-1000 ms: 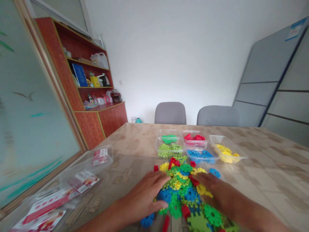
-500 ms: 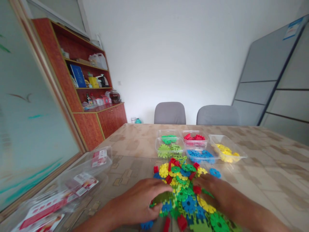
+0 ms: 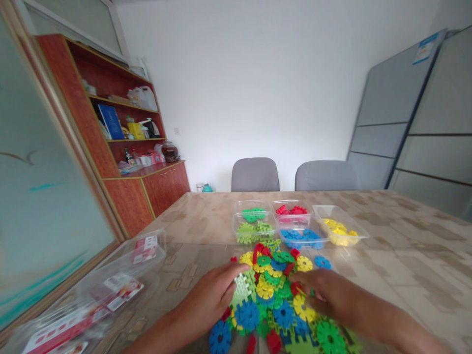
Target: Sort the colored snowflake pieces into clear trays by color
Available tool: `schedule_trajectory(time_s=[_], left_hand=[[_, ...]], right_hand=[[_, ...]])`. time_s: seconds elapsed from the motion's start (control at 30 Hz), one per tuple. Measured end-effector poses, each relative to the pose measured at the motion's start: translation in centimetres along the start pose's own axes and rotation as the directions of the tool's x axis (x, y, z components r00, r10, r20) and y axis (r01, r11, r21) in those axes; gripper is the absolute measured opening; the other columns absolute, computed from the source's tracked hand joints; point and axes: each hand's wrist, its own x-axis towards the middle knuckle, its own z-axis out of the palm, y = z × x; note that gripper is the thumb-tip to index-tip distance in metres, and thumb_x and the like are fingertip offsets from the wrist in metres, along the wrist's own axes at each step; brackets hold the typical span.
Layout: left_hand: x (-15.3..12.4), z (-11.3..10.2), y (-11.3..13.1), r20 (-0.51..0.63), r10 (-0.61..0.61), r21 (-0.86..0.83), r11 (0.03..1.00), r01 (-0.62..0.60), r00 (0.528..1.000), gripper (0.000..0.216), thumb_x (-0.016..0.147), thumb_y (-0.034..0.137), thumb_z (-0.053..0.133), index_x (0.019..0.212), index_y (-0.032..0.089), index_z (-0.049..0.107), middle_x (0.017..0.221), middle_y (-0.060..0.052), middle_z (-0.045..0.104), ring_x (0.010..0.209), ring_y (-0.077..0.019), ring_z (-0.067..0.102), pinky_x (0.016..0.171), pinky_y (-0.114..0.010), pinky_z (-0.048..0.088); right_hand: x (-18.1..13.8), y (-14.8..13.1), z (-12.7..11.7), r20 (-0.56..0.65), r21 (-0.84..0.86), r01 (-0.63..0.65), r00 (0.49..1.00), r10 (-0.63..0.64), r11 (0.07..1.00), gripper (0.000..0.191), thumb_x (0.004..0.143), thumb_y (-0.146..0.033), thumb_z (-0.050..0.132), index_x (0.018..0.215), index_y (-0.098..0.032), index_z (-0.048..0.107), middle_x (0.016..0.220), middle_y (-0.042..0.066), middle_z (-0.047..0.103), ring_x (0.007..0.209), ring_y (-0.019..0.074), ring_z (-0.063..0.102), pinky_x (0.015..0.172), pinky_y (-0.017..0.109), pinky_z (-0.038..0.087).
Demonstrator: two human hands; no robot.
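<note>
A mixed pile of plastic interlocking building pieces, with yellow snowflake discs (image 3: 265, 287), blue discs (image 3: 283, 314), green discs (image 3: 330, 337) and red connectors (image 3: 273, 340), lies before me. My left hand (image 3: 217, 285) is at its left side, fingers closed on a light green square piece (image 3: 241, 289) that stands tilted. At the pile's right side is my right hand (image 3: 319, 287), fingers curled in beside a red connector (image 3: 295, 287) and a yellow disc (image 3: 304, 309). Its fingertips are partly hidden, and what they hold I cannot make out.
Behind the pile stand clear tubs with green pieces (image 3: 253, 215), light green pieces (image 3: 254, 231), red pieces (image 3: 292, 211), blue pieces (image 3: 302, 238) and yellow pieces (image 3: 341, 233). Clear plastic packaging (image 3: 121, 287) lies at the left. Two grey chairs (image 3: 255, 174) stand beyond the table.
My left hand has moved left and up a little, turning the light green square piece into view. More discs show at the pile's front left. The right hand stays near the same spot, fingers more curled.
</note>
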Motion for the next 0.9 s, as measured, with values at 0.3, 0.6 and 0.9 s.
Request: schedule_trajectory(time_s=[0.3, 0.6, 0.9], left_hand=[[0.1, -0.4, 0.4, 0.062, 0.063, 0.011, 0.998, -0.064, 0.996, 0.04, 0.085, 0.009, 0.046, 0.119, 0.027, 0.059, 0.122, -0.001, 0.063, 0.112, -0.0169, 0.057, 0.098, -0.027, 0.04], [0.4, -0.6, 0.3, -0.05, 0.021, 0.132, 0.991, -0.014, 0.999, 0.03, 0.087, 0.016, 0.049, 0.114, 0.025, 0.06, 0.116, -0.005, 0.062, 0.109, -0.0221, 0.056, 0.095, -0.034, 0.042], [1.4, 1.2, 2.6, 0.112, 0.21, 0.106, 0.969, -0.222, 0.971, 0.021, 0.089, 0.018, 0.056, 0.108, 0.024, 0.062, 0.111, -0.003, 0.061, 0.106, -0.0203, 0.053, 0.097, -0.033, 0.038]], right_hand=[[0.6, -0.5, -1.5, -0.016, 0.072, 0.044, 0.999, -0.043, 0.996, 0.02, 0.082, -0.016, 0.054, 0.09, -0.025, 0.071, 0.093, 0.002, 0.073, 0.087, 0.0214, 0.066, 0.074, 0.03, 0.049], [1.3, 2.0, -1.1, -0.091, -0.039, 0.041, 0.995, -0.044, 0.998, 0.026, 0.089, -0.018, 0.043, 0.084, -0.02, 0.068, 0.075, 0.004, 0.07, 0.065, 0.0178, 0.061, 0.058, 0.027, 0.045], [2.1, 5.7, -0.4, -0.202, -0.118, -0.049, 0.979, 0.024, 0.992, 0.027, 0.087, -0.016, 0.04, 0.089, -0.021, 0.067, 0.09, 0.008, 0.071, 0.084, 0.0235, 0.066, 0.075, 0.035, 0.05]])
